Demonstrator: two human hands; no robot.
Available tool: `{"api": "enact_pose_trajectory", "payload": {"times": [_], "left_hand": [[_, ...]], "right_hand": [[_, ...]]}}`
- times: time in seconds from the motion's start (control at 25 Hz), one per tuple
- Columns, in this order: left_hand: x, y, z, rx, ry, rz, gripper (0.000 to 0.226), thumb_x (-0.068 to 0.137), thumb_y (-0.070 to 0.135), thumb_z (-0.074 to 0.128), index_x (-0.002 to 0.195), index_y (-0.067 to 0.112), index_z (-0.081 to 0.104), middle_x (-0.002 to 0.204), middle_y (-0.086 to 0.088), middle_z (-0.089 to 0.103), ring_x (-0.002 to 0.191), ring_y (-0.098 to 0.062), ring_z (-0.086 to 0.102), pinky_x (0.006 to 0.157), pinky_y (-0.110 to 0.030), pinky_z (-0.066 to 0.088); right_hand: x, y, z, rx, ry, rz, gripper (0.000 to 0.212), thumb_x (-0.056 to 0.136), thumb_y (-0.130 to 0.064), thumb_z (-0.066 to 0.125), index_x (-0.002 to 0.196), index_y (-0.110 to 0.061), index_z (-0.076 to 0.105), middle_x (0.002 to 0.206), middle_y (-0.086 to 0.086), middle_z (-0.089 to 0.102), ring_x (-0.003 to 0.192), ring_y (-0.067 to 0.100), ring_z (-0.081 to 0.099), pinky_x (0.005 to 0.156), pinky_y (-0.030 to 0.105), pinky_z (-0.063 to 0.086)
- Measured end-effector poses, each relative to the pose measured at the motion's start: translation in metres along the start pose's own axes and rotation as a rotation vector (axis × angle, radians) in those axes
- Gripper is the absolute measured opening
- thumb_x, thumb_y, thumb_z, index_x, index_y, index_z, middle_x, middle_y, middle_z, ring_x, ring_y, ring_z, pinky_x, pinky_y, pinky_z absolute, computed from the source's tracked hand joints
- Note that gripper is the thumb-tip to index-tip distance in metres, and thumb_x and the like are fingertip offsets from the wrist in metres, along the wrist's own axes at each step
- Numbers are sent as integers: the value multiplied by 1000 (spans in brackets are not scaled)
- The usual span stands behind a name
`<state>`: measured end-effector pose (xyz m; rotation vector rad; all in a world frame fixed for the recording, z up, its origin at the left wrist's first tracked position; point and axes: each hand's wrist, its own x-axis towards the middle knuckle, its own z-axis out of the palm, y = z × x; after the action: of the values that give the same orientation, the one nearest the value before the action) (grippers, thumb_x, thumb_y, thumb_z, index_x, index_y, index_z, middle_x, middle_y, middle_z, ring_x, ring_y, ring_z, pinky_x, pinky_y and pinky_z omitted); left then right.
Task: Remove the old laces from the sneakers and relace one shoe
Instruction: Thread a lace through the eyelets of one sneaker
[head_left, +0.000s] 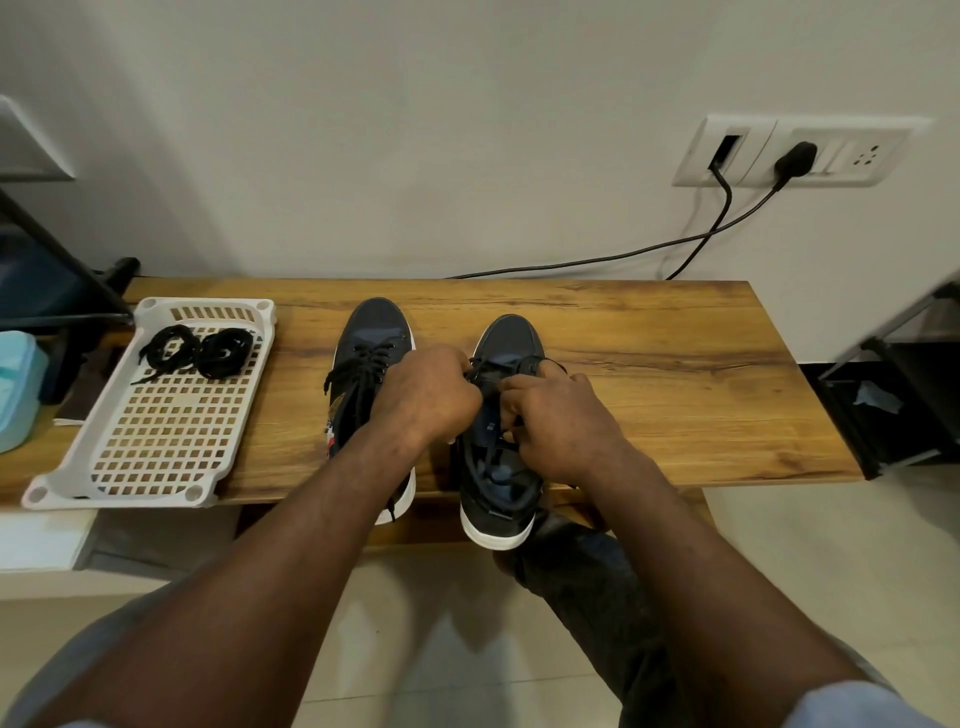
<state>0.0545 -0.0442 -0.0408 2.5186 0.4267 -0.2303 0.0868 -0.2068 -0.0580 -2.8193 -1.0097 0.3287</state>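
Two sneakers are standing side by side on the wooden bench (649, 364), long axes running front to back, heels overhanging the near edge and toes pointing at the wall. Both hands are working over the right sneaker (498, 499): the left hand (426, 400) is pinching its black lace (480, 371) near the upper eyelets, and the right hand (561, 421) is curling its fingers round the same lace lower down. The left sneaker (371, 332) is lying untouched, still laced. Further left, one white perforated tray (156, 441) is holding two coiled black spare laces (197, 351). Two cables are hanging from the wall socket (789, 150) beyond.
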Motion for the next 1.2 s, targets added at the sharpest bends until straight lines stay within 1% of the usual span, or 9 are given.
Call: {"api": "enact_pose_trajectory", "payload": {"times": [0.28,0.36,0.44,0.56,0.64,0.88,1.0,1.12,1.2], "left_hand": [[2,-4,-1,-69,-12,-9,23,92,11,61,104,26,75,81,0,73,69,-21,73,68,-43,65],[2,-4,0,-77,-13,-6,24,92,14,63,108,27,75,83,1,73,71,-19,72,66,-39,63],[2,-3,0,-55,-17,4,24,92,17,64,112,27,75,87,4,71,75,-17,69,66,-35,57],[2,-4,-1,-53,-14,-2,22,90,19,65,107,29,75,87,5,72,76,-18,69,71,-39,62],[2,-3,-1,-63,-14,-3,19,90,18,66,104,28,75,85,4,72,73,-19,70,71,-40,64],[1,-1,-2,-68,-4,7,9,98,25,64,99,24,73,74,0,73,61,-20,73,66,-42,66],[1,-3,0,-109,4,-6,16,103,32,61,100,22,73,71,-1,72,51,-16,72,54,-32,62],[0,-4,1,-126,30,-1,22,106,34,58,104,21,74,75,0,73,49,-13,70,47,-25,52],[1,-4,1,-128,35,5,22,106,31,57,105,20,75,79,0,73,51,-13,70,47,-24,53]], "right_hand": [[3,1,3,35,97,4,11,94,-21,67,99,-30,63,110,-13,63,115,18,47,98,45,36],[4,6,-3,458,300,172,18,96,-20,69,89,-35,62,102,-13,65,106,17,54,93,45,43],[4,23,-16,766,666,420,20,97,-20,71,87,-35,62,101,-9,67,99,19,62,87,48,55],[-7,54,-33,544,1011,722,4,97,-23,68,98,-26,66,119,-4,66,116,25,58,98,51,50],[-11,59,-33,383,973,690,5,96,-23,69,101,-24,69,131,-3,63,127,25,51,103,48,43],[-1,10,-14,359,381,107,19,98,-24,69,116,-31,66,95,-9,75,91,19,68,76,39,56],[-1,3,-5,177,338,13,16,95,-18,66,103,-31,63,93,-9,70,91,19,54,68,38,46],[-2,0,-1,31,263,-30,11,94,-29,72,104,-30,75,104,-9,71,101,16,46,77,37,44],[-4,-6,3,-79,188,-37,38,88,-51,75,118,-26,73,118,-8,68,116,22,47,93,43,45]]}}
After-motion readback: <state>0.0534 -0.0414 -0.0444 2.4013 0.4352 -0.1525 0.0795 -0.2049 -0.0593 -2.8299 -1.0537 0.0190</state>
